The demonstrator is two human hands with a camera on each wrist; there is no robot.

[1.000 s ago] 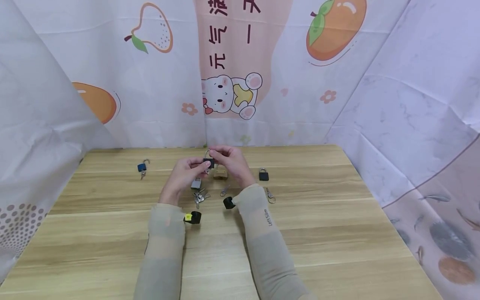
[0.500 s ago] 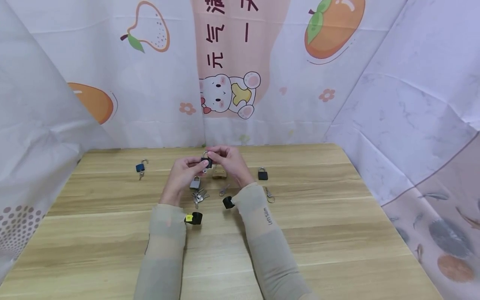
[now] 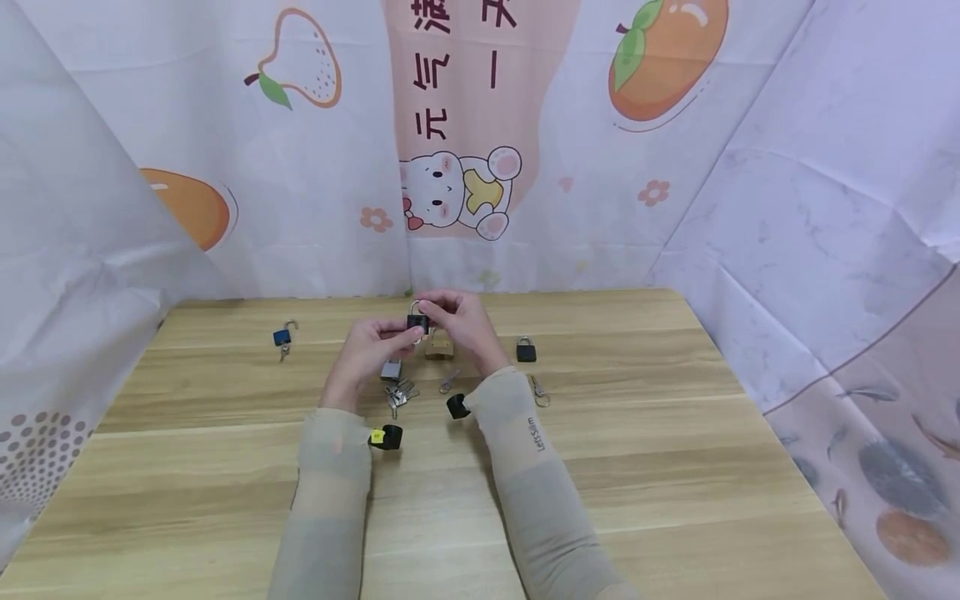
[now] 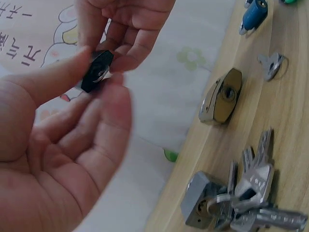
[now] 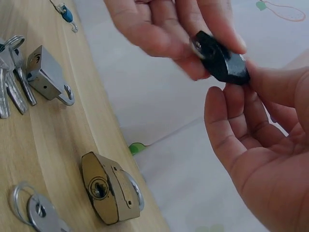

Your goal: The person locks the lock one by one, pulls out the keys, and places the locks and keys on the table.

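Above the table's far edge, both hands are on a small black padlock (image 3: 417,321) with a silver shackle standing up. The right hand (image 3: 462,323) holds it at its upper right, by the shackle. The left hand (image 3: 367,348) pinches at its lower end with thumb and fingers. A small shiny metal bit, blurred by motion, shows at the keyhole end between the left fingertips in the right wrist view. Just beneath the hands stands a brass padlock (image 5: 108,188), keyhole facing the person. A silver padlock (image 4: 198,200) is left of it.
A bunch of keys (image 3: 400,395) lies before the silver padlock, with a small ringed key (image 3: 449,382) nearby. Farther right are another black padlock (image 3: 527,350) and ringed keys (image 3: 540,392). A blue padlock (image 3: 282,337), its shackle swung open, lies at left with keys.
The left thumb has slid from the front of the black padlock down to its lower edge, so more of its face shows. The right hand keeps its hold; other things stay put.
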